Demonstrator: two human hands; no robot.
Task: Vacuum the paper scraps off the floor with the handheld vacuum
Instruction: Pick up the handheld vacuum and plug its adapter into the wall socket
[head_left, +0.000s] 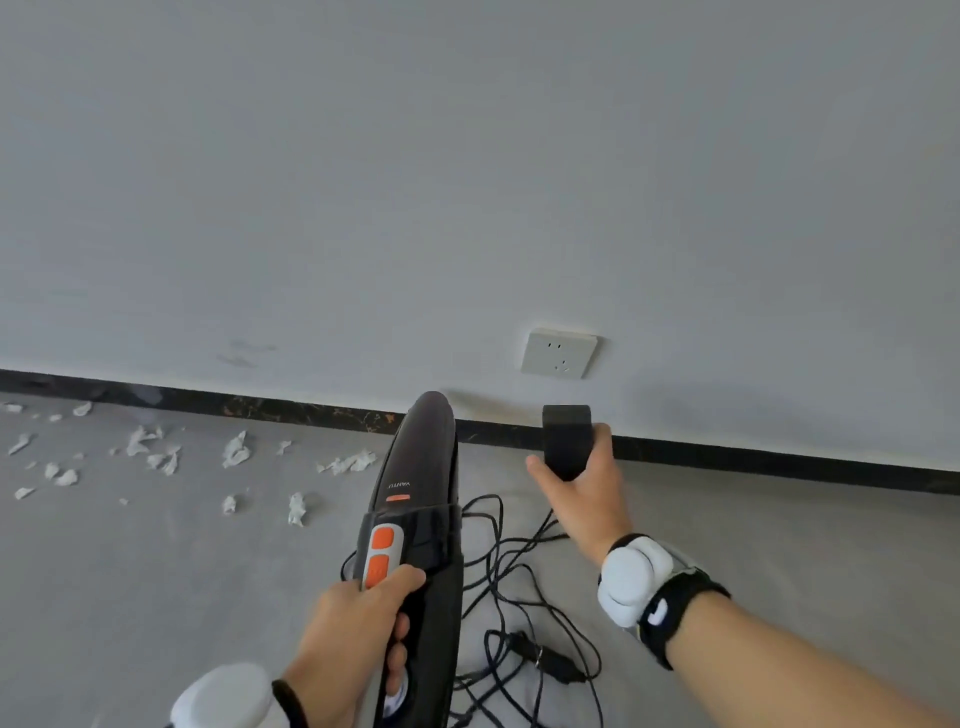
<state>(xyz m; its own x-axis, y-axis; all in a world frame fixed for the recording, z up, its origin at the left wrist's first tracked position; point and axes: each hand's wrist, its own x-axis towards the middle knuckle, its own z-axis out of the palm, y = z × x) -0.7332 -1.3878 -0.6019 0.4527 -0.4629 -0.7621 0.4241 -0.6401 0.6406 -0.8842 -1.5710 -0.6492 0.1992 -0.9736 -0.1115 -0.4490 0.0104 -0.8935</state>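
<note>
- We see the left hand (358, 629) wrapped around the handle of the black handheld vacuum (421, 519), fingers curled under the grip and the thumb lying just beside the lower of two orange buttons (382, 553).
- The vacuum is held off the floor (156, 571), its tapered nose pointing away from us toward the dark skirting board (291, 408) at the foot of the wall (467, 182).
- The right hand (582, 483) grips a black power plug (566, 441), fingers closed round its lower half, the blocky top standing clear above them.
- The plug is held just below and near a white wall socket (560, 353), apart from it; the socket's holes are uncovered.
- A thin black cord (498, 582) lies in loose tangled loops on the floor between the two arms, with a small black connector (545, 657) among the loops.
- The paper scraps (236, 449) are scattered on the grey floor to the left of the vacuum, from just beside its nose out to the left edge, some lying close to the skirting board.
- No scrap touches the vacuum's nose.
- Each wrist carries a white device on a black strap: right wrist device (631, 579), left wrist device (228, 696) at the bottom edge, partly cut off.
</note>
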